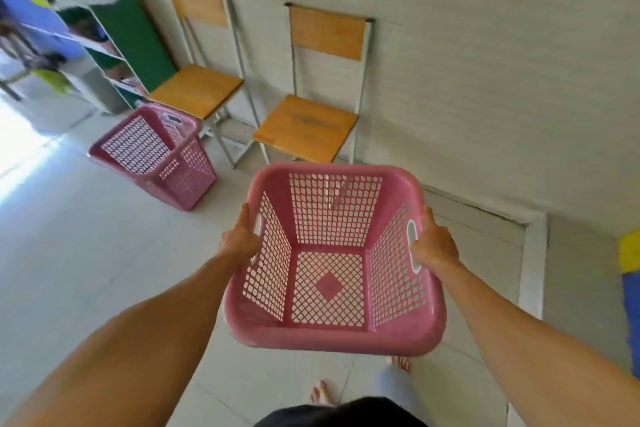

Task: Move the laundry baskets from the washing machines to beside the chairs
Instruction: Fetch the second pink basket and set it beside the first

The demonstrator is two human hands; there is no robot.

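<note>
Pink plastic fills the middle of the view: an empty laundry basket (332, 260) held up off the floor, the left hand (240, 241) wrapped around its left handle slot and the right hand (434, 244) closed on the right one, both gripping firmly. It hangs in front of the nearer chair (308, 128), not yet beside it. To finish this step well, I would keep the basket level, carry it toward the wall and lower it straight down onto the tiled floor (86, 253) just beside that chair, releasing only once the base sits flat. A second pink basket (152, 156) already stands on the floor next to the farther chair (197, 90), tilted in this wide view. A green shelf unit (135, 42) sits past it. Chair legs and the person's own bare feet (322, 392) below are the things to steer clear of
</note>
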